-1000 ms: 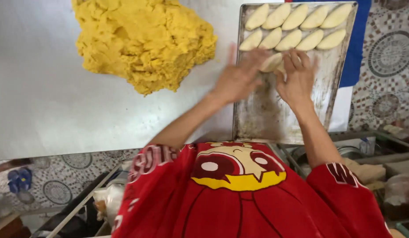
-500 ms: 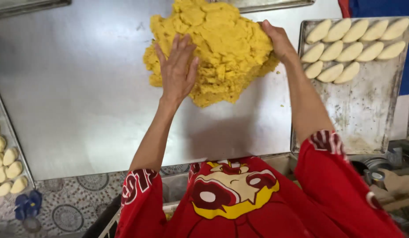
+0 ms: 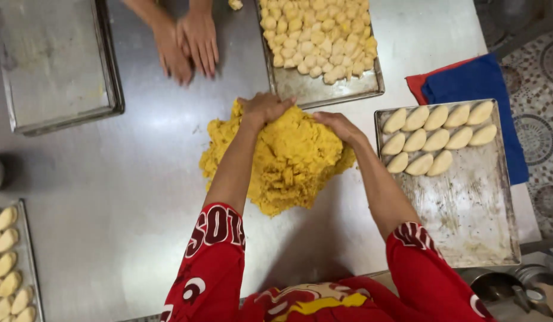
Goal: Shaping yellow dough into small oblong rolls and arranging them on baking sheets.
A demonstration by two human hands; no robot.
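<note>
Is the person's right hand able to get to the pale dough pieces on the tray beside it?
Probably yes: the right hand rests on the yellow crumbly dough mound, and nothing stands between it and the pale oval dough pieces.

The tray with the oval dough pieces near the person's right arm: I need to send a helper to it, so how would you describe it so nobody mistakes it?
On the steel table, look right of the yellow dough mound under the person's hands. The tray lies beside a blue cloth. Unlike the heaped tray above, it holds only a few oval pieces in rows at its far end.
</note>
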